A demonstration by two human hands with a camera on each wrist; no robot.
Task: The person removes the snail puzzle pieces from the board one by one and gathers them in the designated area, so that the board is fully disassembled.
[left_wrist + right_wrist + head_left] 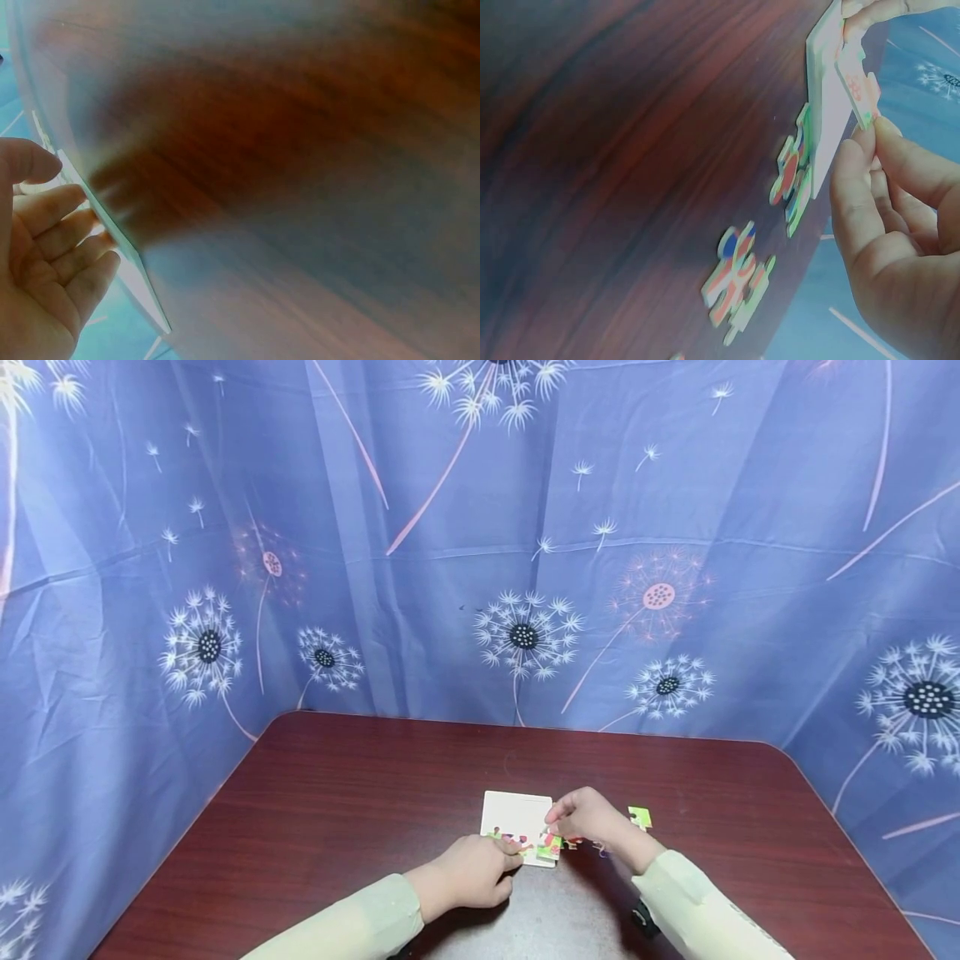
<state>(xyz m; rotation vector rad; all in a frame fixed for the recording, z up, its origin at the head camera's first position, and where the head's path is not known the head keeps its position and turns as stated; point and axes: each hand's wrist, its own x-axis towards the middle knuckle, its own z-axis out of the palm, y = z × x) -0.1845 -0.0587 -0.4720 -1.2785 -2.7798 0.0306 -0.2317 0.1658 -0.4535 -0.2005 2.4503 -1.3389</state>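
A white puzzle board [510, 810] lies on the table, with colourful jigsaw pieces [513, 841] along its near edge. My left hand [472, 870] rests at the board's near left edge, its fingertips on those pieces. In the left wrist view the left fingers [67, 225] lie over the board's edge, with the thumb apart from them. Between thumb and fingertips, my right hand [900, 195] pinches a jigsaw puzzle piece [857, 86] with green and red print, tilted above the board at its right side. In the head view the right hand [588, 820] partly hides loose pieces.
Several loose jigsaw pieces [739, 281] lie on the table right of the board, some close against its edge. A green piece [640, 816] sits farther right. A small black object [643, 917] shows by the right sleeve. Blue dandelion curtains [420, 635] surround the brown table [337, 802].
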